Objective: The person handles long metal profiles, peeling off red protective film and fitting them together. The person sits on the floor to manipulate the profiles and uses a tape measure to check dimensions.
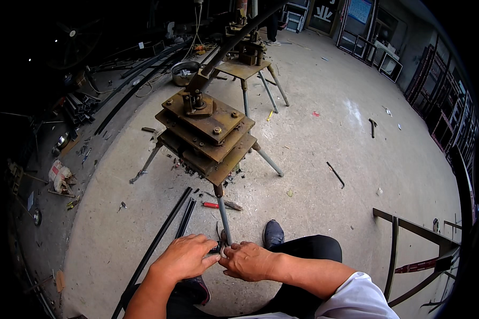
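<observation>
Your left hand (185, 257) sits low in the frame, just left of centre, fingers curled and pinching a small dark piece (216, 249) at its fingertips. Your right hand (248, 261) meets it from the right, fingertips pressed onto the same piece, so the two hands touch at the middle. The piece is mostly hidden between your fingers; it looks like a small dark metal part, but I cannot tell its shape for sure.

Just above your hands a thin grey leg (223, 214) rises to the rusty bending stand (206, 133), a stack of square brown plates with bolts on top, in the upper-left-centre of the frame. A long dark lever bar (238, 38) runs from its top toward the upper edge. A second, smaller stand (246, 66) is behind it, near the top centre, with a round metal bowl (184, 73) to its left.

On the concrete floor (324, 138), long black strips (162, 236) lie diagonally left of your left hand, and a red-handled tool (212, 204) lies beside the stand's near leg. Your dark shoe (273, 233) shows just above your right hand. A dark metal frame (410, 234) stands at the lower right.
</observation>
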Motion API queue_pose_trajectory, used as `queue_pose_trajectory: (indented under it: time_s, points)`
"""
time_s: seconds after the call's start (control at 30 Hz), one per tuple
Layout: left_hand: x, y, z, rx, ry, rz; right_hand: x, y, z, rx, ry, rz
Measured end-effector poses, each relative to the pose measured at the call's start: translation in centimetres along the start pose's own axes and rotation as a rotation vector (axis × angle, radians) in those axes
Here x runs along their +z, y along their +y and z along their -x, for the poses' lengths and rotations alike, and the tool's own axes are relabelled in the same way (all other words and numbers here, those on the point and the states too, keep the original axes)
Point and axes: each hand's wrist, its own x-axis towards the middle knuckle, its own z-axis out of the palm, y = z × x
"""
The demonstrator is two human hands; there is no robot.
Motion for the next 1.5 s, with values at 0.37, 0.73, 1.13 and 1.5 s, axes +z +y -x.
queue_pose_trajectory:
  time_s: [0.37, 0.73, 1.13, 1.5]
  points:
    - [0.04, 0.04, -0.05, 0.0, -0.002, -0.001, 0.11, -0.02, 0.08, -0.001, 0.002, 0.007]
    - [0.19, -0.06, -0.01, 0.001, 0.001, -0.002, 0.26, -0.07, 0.2, -0.003, 0.024, 0.017]
    - [0.24, 0.0, 0.03, 0.003, 0.013, 0.005, 0.41, -0.07, 0.14, 0.0, 0.032, 0.021]
    - [0.18, -0.07, 0.06, -0.004, 0.008, -0.001, -0.07, -0.09, 0.1, -0.003, 0.017, 0.01]
